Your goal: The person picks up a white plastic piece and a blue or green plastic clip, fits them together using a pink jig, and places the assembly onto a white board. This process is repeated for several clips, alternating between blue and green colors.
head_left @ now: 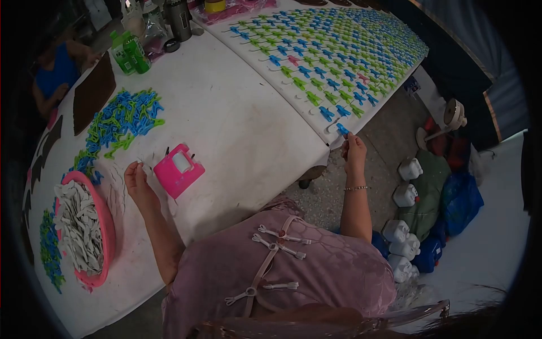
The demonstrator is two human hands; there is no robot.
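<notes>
My right hand (354, 150) reaches out to the near corner of a white board (248, 51) covered with rows of blue and green clips. Its fingers pinch a blue clip (342, 129) at the board's edge. My left hand (137, 179) rests on the white table (226, 130) with fingertips pinched together on what looks like a thin wire, too small to be sure. A pink box (178, 169) with a white roll sits just right of that hand. Several white hooks (276, 234) lie on my pink apron.
A pink basin (107, 226) full of white hooks stands at the left. A heap of blue and green clips (121, 121) lies behind it. Green bottles (130, 52) and a flask (178, 18) stand at the back. White jugs (403, 226) and bags sit on the floor at right.
</notes>
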